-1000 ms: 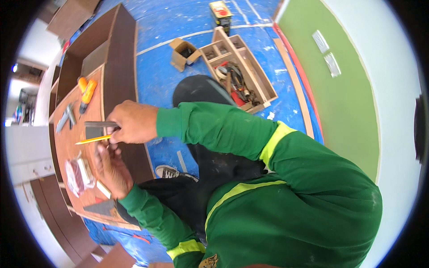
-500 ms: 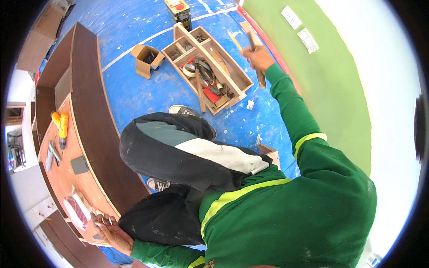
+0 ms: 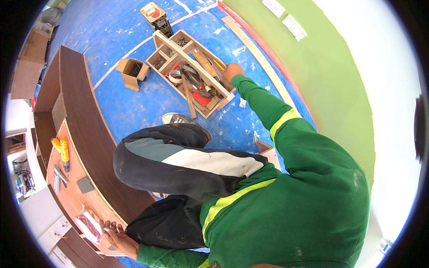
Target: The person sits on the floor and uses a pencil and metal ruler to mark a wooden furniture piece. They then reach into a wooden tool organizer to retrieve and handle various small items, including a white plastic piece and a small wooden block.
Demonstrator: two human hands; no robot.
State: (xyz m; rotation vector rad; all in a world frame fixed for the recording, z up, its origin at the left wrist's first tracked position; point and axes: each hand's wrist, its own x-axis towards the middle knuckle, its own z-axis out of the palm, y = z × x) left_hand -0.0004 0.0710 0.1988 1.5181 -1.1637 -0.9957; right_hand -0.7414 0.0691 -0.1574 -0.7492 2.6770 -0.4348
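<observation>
My right hand (image 3: 233,72) is closed at the right edge of the wooden toolbox (image 3: 230,97). A thin yellow pencil-like stick (image 3: 219,64) pokes out from its fingers over the right compartment, where a wooden piece (image 3: 204,63) lies. The left compartment holds a hammer (image 3: 187,91), a roll of tape (image 3: 175,77) and several jumbled tools. At the lower left, my left hand (image 3: 119,241) has curled fingers beside a clear plastic packet (image 3: 89,227) on the wooden cabinet panel (image 3: 73,190). Something small and pale shows at its fingertips, too unclear to name.
A yellow drill (image 3: 64,154), a grey metal tool (image 3: 59,177) and a dark square plate (image 3: 85,184) lie on the panel. Beside the toolbox are an opened cardboard box (image 3: 132,73) and a yellow-black can (image 3: 156,18). A wood strip (image 3: 259,58) runs along the green wall (image 3: 321,58).
My right hand has come down and left from near the wall to the toolbox. The long brownish tool that was in it no longer shows. My left hand stays beside the packet.
</observation>
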